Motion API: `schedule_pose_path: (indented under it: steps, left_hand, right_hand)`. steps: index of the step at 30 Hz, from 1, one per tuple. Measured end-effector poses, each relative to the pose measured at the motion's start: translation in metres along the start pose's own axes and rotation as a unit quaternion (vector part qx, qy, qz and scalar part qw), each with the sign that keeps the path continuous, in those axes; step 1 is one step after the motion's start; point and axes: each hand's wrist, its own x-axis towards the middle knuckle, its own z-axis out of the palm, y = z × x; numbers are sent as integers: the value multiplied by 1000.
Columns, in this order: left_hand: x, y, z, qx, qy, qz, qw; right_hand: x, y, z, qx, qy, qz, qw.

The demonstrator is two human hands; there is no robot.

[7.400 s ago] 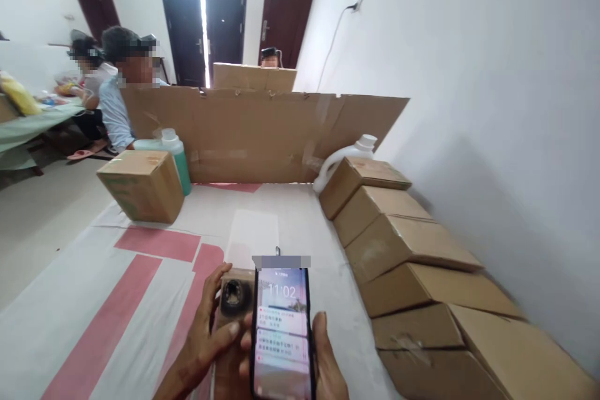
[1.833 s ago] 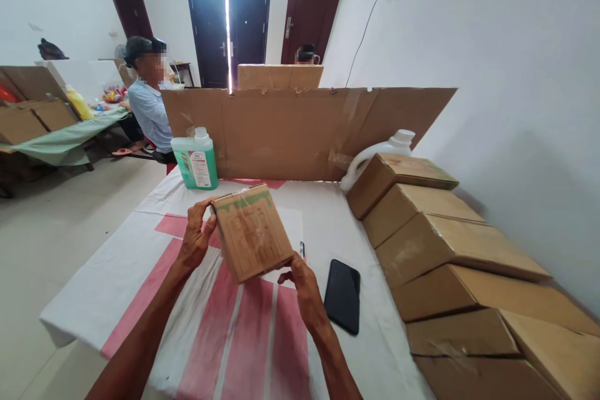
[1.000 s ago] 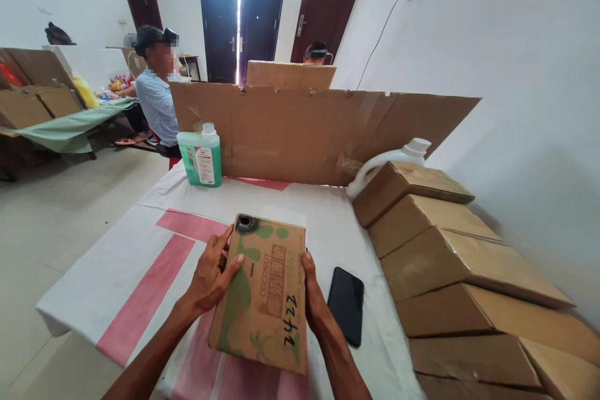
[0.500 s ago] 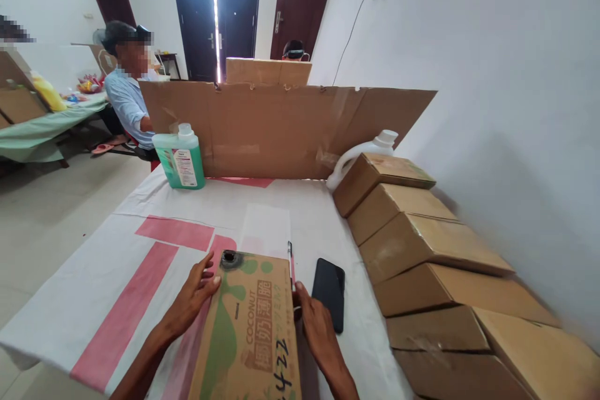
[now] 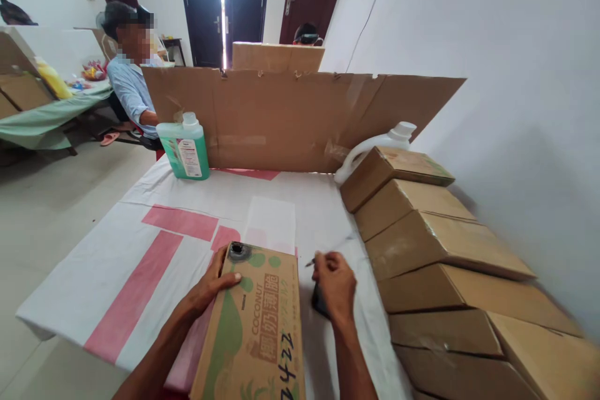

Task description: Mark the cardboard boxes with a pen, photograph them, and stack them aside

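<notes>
A brown carton [image 5: 257, 331] printed with green shapes, "COCONUT" and a handwritten number lies flat at the table's near edge. My left hand [image 5: 213, 284] rests on its far left corner, thumb on top, fingers curled round the side. My right hand [image 5: 335, 281] hovers just right of the carton, fingers pinched on a thin pen [image 5: 310, 262] whose tip pokes out to the left. A black phone [image 5: 319, 303] lies under that hand, mostly hidden.
A white and pink cloth [image 5: 140, 244] covers the table. Several brown cartons [image 5: 422, 244] line the right side by the wall. A cardboard screen [image 5: 290, 119] stands at the back with a green bottle [image 5: 185, 150] and a white jug [image 5: 375, 147]. Other people sit beyond it.
My right hand left the carton's side, moved over the phone and picked up the pen. The carton stays flat on the table under my left hand.
</notes>
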Motion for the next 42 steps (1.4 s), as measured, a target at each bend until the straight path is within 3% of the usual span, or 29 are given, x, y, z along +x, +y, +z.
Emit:
schedule_pose_path:
  steps: [3,5,7,11,16,19,22,24,26,28,30,36,39,42]
  left_hand:
    - [1,-4,11,-42,1,-29,999]
    - [1,-7,18,-38,-9,-24,999]
    - [1,-11,22,-30,-17,-11,999]
    - [1,-12,23,-1,-23,5,1000]
    - [1,-10,21,18,-13,0,1000]
    - [1,-10,22,3,-20,-6,1000]
    - [-1,-9,23,-9,-25,-3,1000]
    - [-4,-6,24,-8,-8,-2,1000]
    - [-6,-1,24,-2,11,-3,1000]
    - [-8,4,24,11,22,-7,1000]
    - [-10,7,25,28,26,-13,999]
    - [-14,12,29,39,29,-11,999]
    - [-14,12,29,48,28,-10,998]
    - [-16,13,30,59,26,6,998]
  right_hand:
    - [-18,-35,-10,220,-11,-7,975]
    - [-37,-57,-6,359,-83,-8,930]
    - [-54,-72,3,387,-157,-9,909]
    - [-67,-75,19,306,-223,-21,925]
    - [-67,-65,24,235,-220,-50,945]
    - [-68,-64,23,218,-175,-48,959]
    - [-50,-66,13,227,-101,-43,968]
    - [-26,-65,1,136,-60,-46,988]
    - [1,-58,-11,-24,-40,-38,998]
    - [21,-46,-16,-149,-54,-13,987]
    - [30,-33,-8,-206,-91,15,974]
    - [18,-13,32,-310,-173,56,933]
    - [9,-10,23,-324,-160,55,931]
    - [-8,-1,-1,-346,-94,66,931]
